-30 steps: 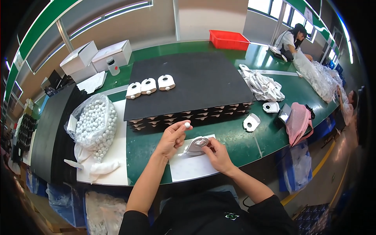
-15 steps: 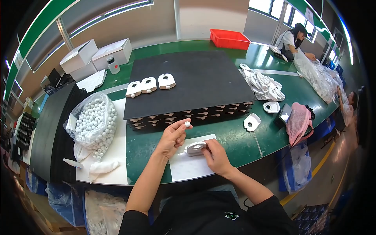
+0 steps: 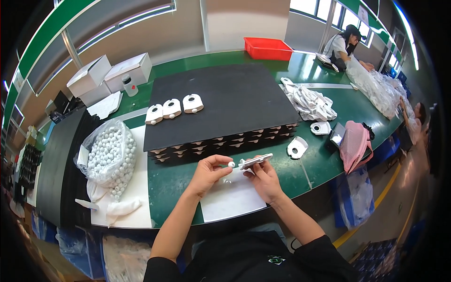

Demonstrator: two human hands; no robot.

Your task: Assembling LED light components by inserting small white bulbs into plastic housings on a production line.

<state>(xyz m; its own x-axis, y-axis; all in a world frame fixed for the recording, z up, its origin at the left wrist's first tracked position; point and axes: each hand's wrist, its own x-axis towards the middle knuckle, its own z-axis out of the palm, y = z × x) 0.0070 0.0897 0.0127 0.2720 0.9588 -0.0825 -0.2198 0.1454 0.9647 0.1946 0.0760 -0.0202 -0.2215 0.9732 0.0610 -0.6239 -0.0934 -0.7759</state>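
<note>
Between the thumb and fingers of my left hand (image 3: pixel 209 176) is a small white ball (image 3: pixel 231 164). My right hand (image 3: pixel 266 182) grips a flat white plastic piece (image 3: pixel 256 161), tilted nearly edge-on, its small knobbed end facing the ball. A narrow gap seems to lie between ball and piece. Both hands are above a white sheet of paper (image 3: pixel 230 203) at the table's front edge. On the black foam board (image 3: pixel 221 98) ahead lie three similar pieces (image 3: pixel 172 108), each with a white ball at its near end.
To the left stands a clear bag of white balls (image 3: pixel 110 148), beside stacked black sheets (image 3: pixel 63 169). A pile of white pieces (image 3: pixel 310 103), two loose pieces (image 3: pixel 297 147) and a pink mesh bag (image 3: pixel 355 146) lie right. A red bin (image 3: pixel 268 48) and a co-worker (image 3: pixel 342 47) are farther back.
My right hand has lifted the white piece off the paper and tilted it toward my left hand. The ball in my left hand has come down and right, close to the piece's end.
</note>
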